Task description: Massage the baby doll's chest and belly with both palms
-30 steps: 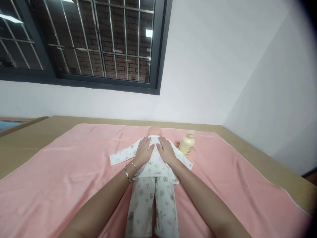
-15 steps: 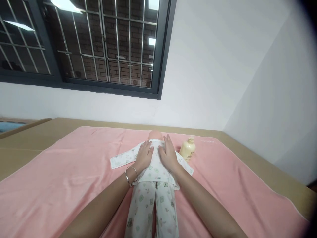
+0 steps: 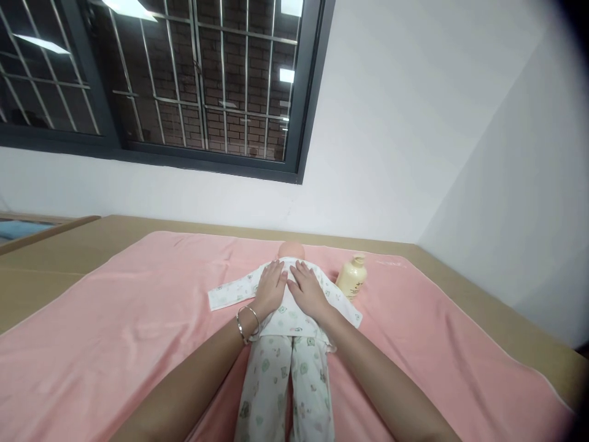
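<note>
A baby doll [image 3: 291, 250] lies on a pink blanket [image 3: 151, 319], its head toward the wall. It wears a white printed top [image 3: 289, 316] with long sleeves spread to both sides, and matching trousers [image 3: 264, 380]. My left hand [image 3: 270, 288] rests flat on the left side of the doll's chest, fingers stretched out, a silver bangle at the wrist. On the right side of the chest lies my right hand [image 3: 309, 290], palm down with its fingers extended. Neither hand grips anything. The doll's face is hidden from this angle.
A pale yellow pump bottle [image 3: 352, 277] stands just right of the doll, behind its sleeve. The blanket covers a tan surface [image 3: 59, 252] that meets a white wall [image 3: 377, 153]. A dark-framed barred window [image 3: 197, 80] is above on the left.
My right hand has shifted inward on the doll's chest, its fingers now angled toward my left hand. My left hand stays nearly in place. The whole view has shifted slightly.
</note>
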{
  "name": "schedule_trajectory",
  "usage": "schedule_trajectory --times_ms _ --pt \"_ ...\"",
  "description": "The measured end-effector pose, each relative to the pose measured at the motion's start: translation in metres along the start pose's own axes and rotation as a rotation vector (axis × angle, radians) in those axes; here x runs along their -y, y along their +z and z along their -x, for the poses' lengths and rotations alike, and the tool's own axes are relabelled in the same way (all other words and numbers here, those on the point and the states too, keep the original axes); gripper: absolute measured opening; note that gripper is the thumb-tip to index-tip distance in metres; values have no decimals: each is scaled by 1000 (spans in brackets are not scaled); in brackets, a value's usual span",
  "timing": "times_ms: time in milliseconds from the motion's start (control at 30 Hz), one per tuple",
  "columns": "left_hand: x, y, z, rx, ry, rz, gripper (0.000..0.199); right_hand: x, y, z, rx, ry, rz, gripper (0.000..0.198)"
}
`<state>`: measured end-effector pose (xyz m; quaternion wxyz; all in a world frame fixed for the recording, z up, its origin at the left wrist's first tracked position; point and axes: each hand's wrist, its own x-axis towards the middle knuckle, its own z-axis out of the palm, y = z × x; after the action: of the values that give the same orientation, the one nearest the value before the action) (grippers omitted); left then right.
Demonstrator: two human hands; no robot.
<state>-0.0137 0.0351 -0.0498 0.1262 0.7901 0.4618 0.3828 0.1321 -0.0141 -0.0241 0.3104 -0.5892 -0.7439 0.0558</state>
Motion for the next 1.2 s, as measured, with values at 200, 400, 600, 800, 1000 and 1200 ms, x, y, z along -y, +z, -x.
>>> schedule_trajectory --times_ms 200,400,600,800,1000,1200 --pt "-2 -1 -1 16 -14 -11 52 -1 0 -2 -56 8 -3 55" --pt "-2 -2 -1 14 1 -22 54 4 1 4 -132 -14 21 53" --pt "-4 -4 -3 47 -16 -50 51 3 9 7 -30 -35 5 52" --pt "-18 -15 -4 148 -106 -37 55 1 -9 -1 -49 -13 -123 47" --pt "-75 -27 -2 190 -161 606 55 -4 -61 -10 -371 7 -23 53" --pt "-131 -2 -38 393 -636 1479 79 -17 -110 -7 -413 217 391 38"
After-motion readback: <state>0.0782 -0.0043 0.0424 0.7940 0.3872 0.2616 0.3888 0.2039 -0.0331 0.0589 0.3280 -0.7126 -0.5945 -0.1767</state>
